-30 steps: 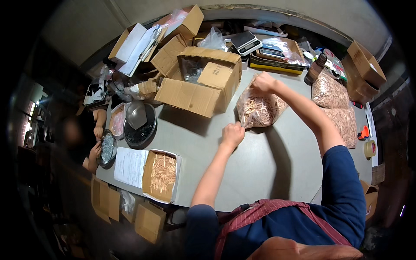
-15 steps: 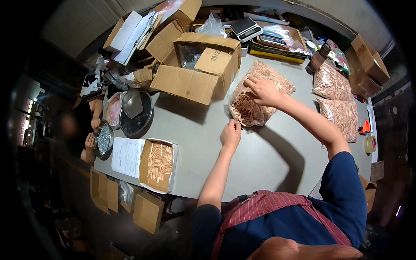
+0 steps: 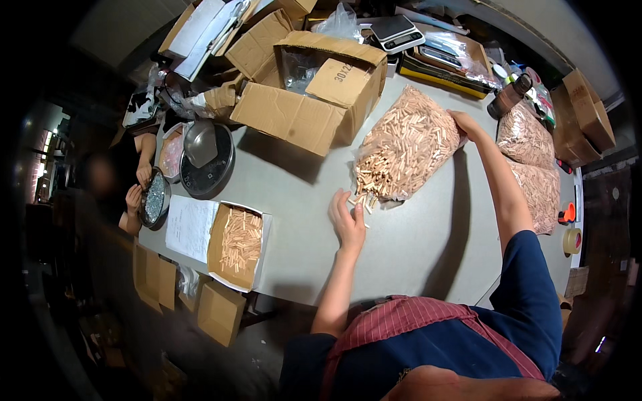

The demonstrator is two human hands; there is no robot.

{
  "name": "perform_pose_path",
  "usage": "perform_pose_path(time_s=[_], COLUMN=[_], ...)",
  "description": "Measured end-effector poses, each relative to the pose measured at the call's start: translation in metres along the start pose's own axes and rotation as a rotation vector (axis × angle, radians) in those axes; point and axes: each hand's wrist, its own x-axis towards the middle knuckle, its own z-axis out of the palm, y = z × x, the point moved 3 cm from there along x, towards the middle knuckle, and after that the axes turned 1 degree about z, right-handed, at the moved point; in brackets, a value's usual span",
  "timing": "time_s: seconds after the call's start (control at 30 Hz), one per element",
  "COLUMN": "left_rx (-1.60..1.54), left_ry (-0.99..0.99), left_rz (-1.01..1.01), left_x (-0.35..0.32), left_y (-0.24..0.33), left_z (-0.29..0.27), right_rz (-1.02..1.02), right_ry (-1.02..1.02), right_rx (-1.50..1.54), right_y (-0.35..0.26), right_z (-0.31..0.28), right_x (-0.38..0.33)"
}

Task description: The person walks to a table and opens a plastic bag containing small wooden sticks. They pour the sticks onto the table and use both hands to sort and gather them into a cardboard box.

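A clear plastic bag of small wooden dowels [image 3: 408, 140] lies on the grey table in front of me, its mouth toward my left hand. Several loose dowels [image 3: 364, 199] have spilled from the mouth onto the tabletop. My left hand [image 3: 348, 220] is beside them, its fingers apart and curved, with nothing visibly held. At the bag's far right end, my right hand [image 3: 465, 125] grips the plastic; its fingertips are partly hidden by the bag.
A dowel-filled cardboard tray [image 3: 262, 257] sits left, beside a written sheet [image 3: 190, 227]. Behind are a black round scale with a metal scoop [image 3: 200, 144] and an open carton [image 3: 287, 127]. More dowel bags [image 3: 535, 194] lie right. Another person's hands [image 3: 137, 190] work at a bowl.
My right hand has moved from the bag's mouth to its far right end. The bag now lies stretched out, with dowels spilling out. My left hand has let go of the bag's edge and opened.
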Motion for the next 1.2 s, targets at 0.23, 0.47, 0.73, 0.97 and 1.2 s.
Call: perform_pose_path(time_s=[0.23,0.47,0.73,0.97,1.2], left_rx=[0.172,0.27,0.316,0.442,0.597], left_ry=[-0.122,-0.113,-0.144,-0.189,-0.247], left_rz=[0.027,0.035,0.02,0.171,0.179], left_x=[-0.007,-0.008,-0.004,-0.003,-0.003], left_y=[-0.013,-0.028,-0.022,-0.018,-0.022], left_z=[-0.017,-0.035,-0.03,-0.022,-0.011], right_rz=[0.073,-0.006,-0.039,-0.084,0.076], right_ry=[-0.071,0.003,-0.078,-0.071,-0.089], right_rx=[0.08,0.27,0.429,0.415,0.382], right_y=[-0.01,-0.034,-0.089,-0.085,0.001], right_z=[0.01,0.022,0.03,0.026,0.025], right_x=[-0.042,-0.088,-0.168,-0.194,-0.143])
